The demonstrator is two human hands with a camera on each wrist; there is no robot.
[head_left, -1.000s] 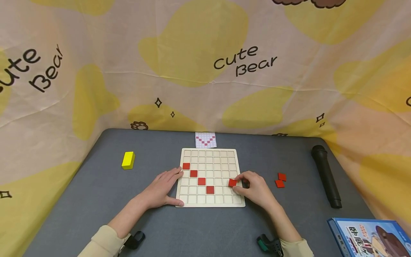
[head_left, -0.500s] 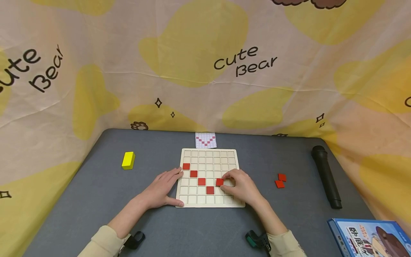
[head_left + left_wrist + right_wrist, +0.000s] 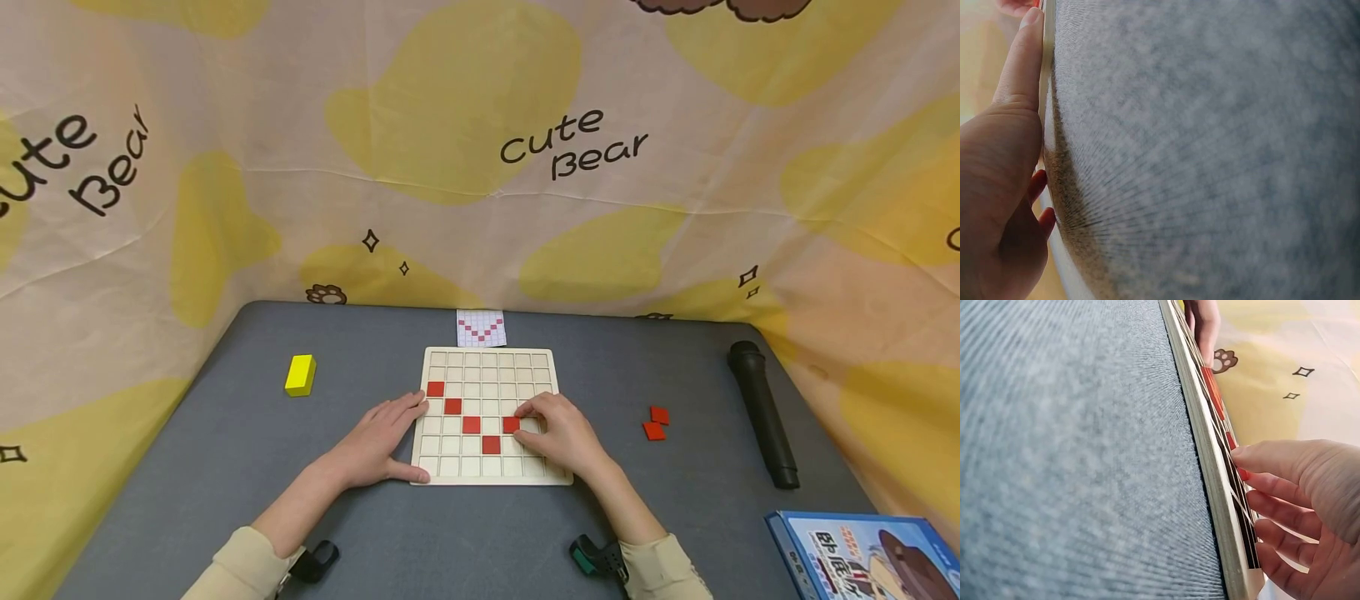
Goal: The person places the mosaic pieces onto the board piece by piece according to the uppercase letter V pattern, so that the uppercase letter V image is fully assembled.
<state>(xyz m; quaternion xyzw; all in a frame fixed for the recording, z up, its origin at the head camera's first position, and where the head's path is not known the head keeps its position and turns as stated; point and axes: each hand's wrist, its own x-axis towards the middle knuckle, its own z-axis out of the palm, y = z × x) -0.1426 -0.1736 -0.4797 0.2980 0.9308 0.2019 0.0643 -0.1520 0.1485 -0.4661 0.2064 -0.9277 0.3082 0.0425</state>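
pinching red tile (image 3: 511,425) below frame centre with right hand (image 3: 561,432), touching grid board (image 3: 491,481) with spread left hand (image 3: 378,440), possibly risking crooked seating from uneven release.

At the frame's centre, the cream board (image 3: 453,371) is ruled into squares, and a lopsided V is formed by red tiles (image 3: 471,425). Above, the white card (image 3: 482,328) is gridded and marked with a pink V. The table (image 3: 360,333) is coloured grey, the block (image 3: 300,376) at left yellow, the microphone (image 3: 763,414) at right black. The backdrop (image 3: 450,225) is patterned with yellow patches and black lettering; the box (image 3: 862,550) at lower right is edged in blue.
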